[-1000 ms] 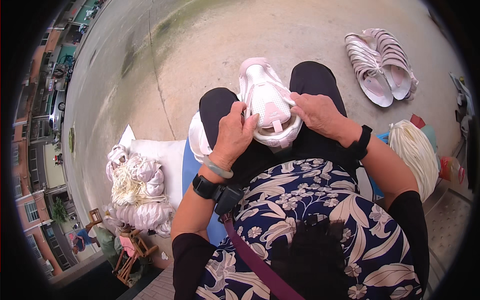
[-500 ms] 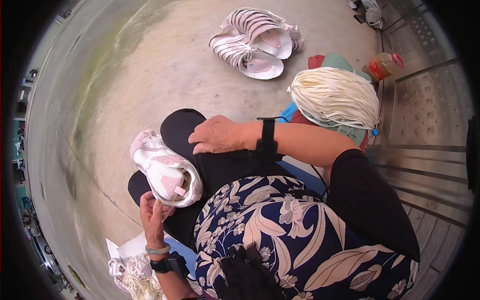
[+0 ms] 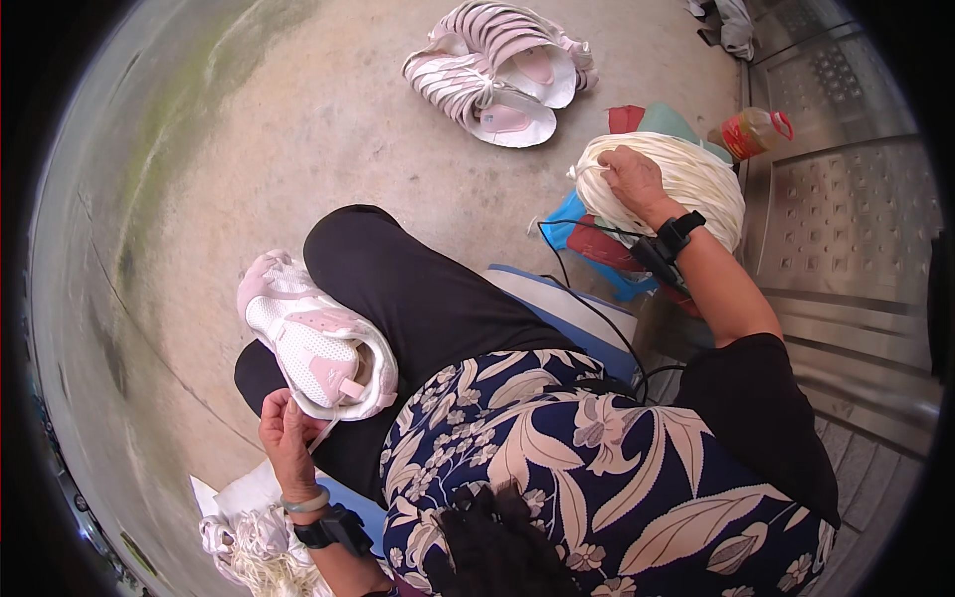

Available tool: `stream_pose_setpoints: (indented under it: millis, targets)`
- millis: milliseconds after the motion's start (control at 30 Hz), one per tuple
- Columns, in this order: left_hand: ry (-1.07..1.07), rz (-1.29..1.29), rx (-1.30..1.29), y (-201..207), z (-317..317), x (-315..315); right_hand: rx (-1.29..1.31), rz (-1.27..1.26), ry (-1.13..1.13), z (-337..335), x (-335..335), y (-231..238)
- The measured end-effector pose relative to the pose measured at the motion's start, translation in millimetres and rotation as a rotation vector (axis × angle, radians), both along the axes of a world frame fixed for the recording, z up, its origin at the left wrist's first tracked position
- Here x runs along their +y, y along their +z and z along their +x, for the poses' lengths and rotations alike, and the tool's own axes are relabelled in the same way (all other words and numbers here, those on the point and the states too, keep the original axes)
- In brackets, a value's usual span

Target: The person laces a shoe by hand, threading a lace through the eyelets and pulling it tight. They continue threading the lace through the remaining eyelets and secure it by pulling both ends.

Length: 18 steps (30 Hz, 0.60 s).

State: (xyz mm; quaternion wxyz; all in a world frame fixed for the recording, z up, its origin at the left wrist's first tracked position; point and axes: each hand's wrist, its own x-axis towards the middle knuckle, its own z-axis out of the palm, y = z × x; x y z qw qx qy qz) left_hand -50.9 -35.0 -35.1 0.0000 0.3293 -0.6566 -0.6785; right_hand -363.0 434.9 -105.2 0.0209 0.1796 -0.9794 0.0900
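Note:
A white-and-pink sneaker upper (image 3: 316, 343) lies across my thighs, its opening toward me. My left hand (image 3: 286, 438) is closed at the near rim of the upper, thumb against fingers, and a thin white strip hangs beside the fingertips. To the right, a thick bundle of cream shoelaces (image 3: 701, 184) rests on a cloth-covered blue stool (image 3: 565, 221). My right hand (image 3: 637, 184) reaches over it, the fingers closed on laces at the left end; how many they grip is hidden.
Several stacked pink-and-white uppers (image 3: 492, 75) lie on the concrete floor ahead. A bottle with a red cap (image 3: 754, 132) stands beside the metal panel (image 3: 846, 199) on the right. More uppers and loose laces (image 3: 254, 547) are at lower left. A black cable (image 3: 602, 316) runs from my right wrist.
My right hand has moved from above my thigh out to the right, onto the lace bundle. My left hand remains at the upper's rim. The view has shifted slightly.

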Motion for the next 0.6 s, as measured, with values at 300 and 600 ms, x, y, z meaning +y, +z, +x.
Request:
stream_pose_setpoints:
  millis: [300, 600]
  targets:
    - [0.038, -0.016, 0.027, -1, 0, 5, 0.036, 0.177, 0.005, -7, -3, -2]
    - [-0.042, -0.082, 0.055, 1, 7, -2, -0.066, 0.319, 0.053, -21, -20, 7]
